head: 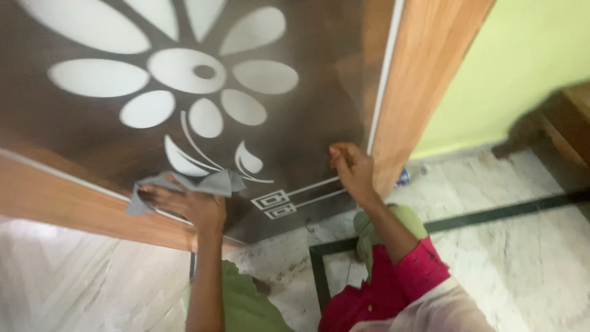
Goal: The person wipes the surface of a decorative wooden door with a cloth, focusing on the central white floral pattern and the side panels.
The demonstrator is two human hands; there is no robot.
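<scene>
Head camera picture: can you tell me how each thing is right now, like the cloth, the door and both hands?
Grey cloth: crumpled, pressed flat against the door under the left hand.
Dark door with white flower pattern: standing open, beside a wooden frame.
Left hand: fingers spread on the cloth.
Right hand: curled, gripping the door's edge.
Marble floor: looks smudged near the door.

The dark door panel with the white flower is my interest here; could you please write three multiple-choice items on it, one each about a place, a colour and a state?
1. Where is the left hand?
A. on the floor
B. on the door's lower part
C. on the green wall

2. What colour is the cloth?
A. grey
B. red
C. yellow

3. How is the right hand?
A. flat on the floor
B. holding a bottle
C. curled against the door near its edge

Answers: B, the hand presses the cloth on the panel; A, the cloth is grey; C, its fingers bend at the panel's edge.
</scene>
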